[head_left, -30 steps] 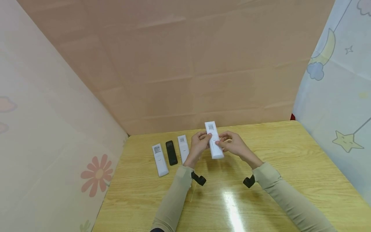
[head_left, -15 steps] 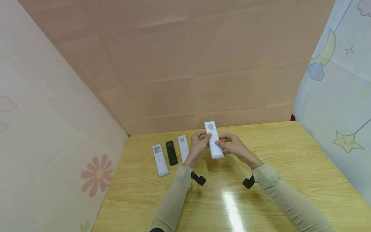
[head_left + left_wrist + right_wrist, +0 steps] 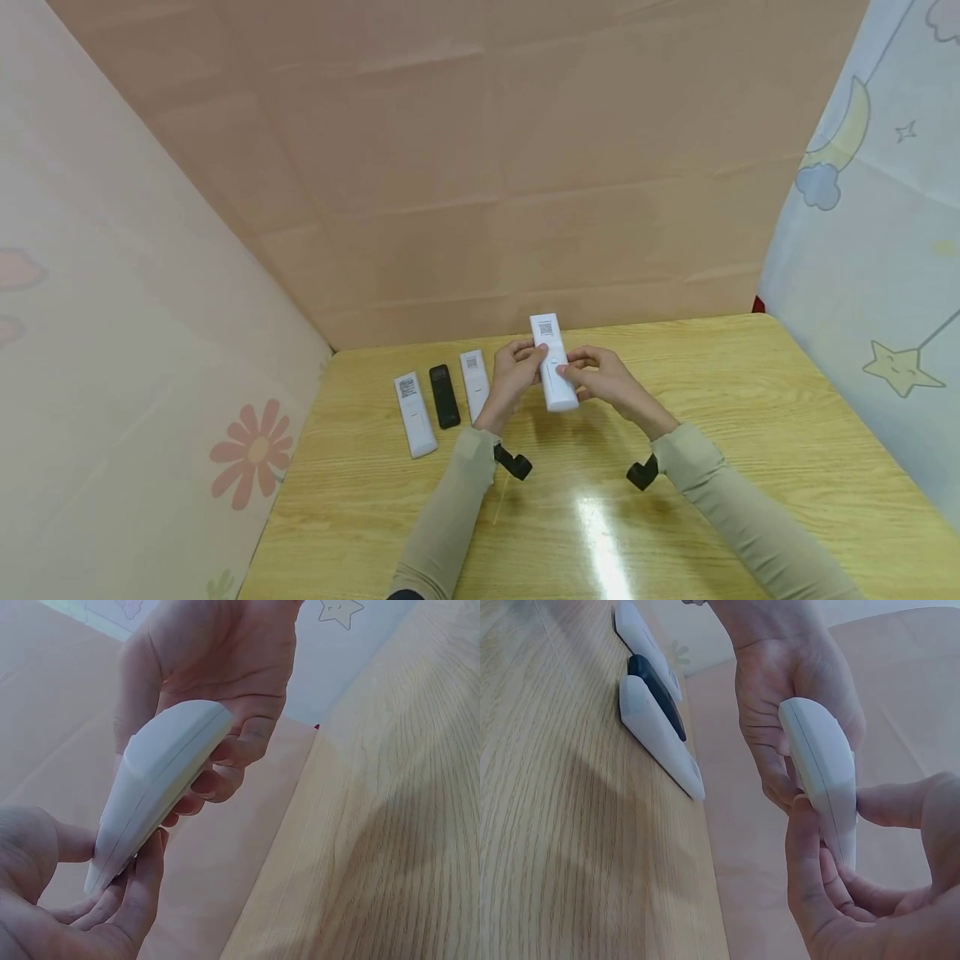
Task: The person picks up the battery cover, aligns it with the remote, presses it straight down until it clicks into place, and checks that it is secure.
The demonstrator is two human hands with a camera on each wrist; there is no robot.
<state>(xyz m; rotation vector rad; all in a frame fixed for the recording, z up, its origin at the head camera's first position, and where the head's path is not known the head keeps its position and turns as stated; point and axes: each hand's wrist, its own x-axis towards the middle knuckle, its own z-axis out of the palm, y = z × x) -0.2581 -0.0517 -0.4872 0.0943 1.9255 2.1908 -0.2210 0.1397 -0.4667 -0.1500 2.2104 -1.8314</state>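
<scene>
A white remote control (image 3: 553,383) is held up over the table, its back with a printed code and a battery cover facing the head camera. My left hand (image 3: 512,382) grips it by the left edge, thumb on the back and fingers behind. From the other side my right hand (image 3: 609,380) also grips it, with the thumb pressing on the battery cover and fingers curled beneath. The left wrist view shows the remote (image 3: 154,776) side-on between both hands. In the right wrist view the right thumb and fingers (image 3: 804,847) pinch its lower part.
On the wooden table (image 3: 720,392), left of the hands, lie a white remote (image 3: 415,417), a black remote (image 3: 444,396) and another white remote (image 3: 474,379), partly hidden by the left hand. A brown backdrop (image 3: 480,208) rises behind the table; patterned cloths hang at both sides.
The right fingers have shifted slightly on the remote since a second ago. Otherwise both hands and the remote stay almost still.
</scene>
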